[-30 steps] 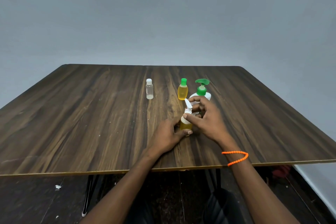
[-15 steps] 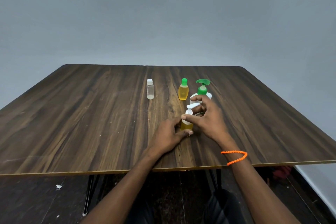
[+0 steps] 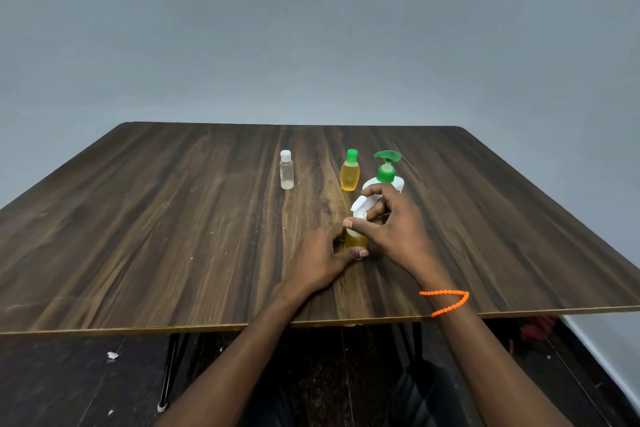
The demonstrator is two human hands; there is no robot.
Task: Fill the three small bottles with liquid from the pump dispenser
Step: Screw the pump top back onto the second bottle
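Near the table's (image 3: 173,236) front edge, left hand (image 3: 320,262) grips the yellow bottle (image 3: 355,241); right hand (image 3: 394,229) pinches its white flip cap (image 3: 359,206).

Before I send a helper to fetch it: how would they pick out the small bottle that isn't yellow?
On the dark wooden table, look toward the far middle, where a row of containers stands beyond the hands. The clear bottle stands alone at the left end of it. Unlike the yellow green-capped bottle and the green pump dispenser to its right, it has a white cap and looks colourless.
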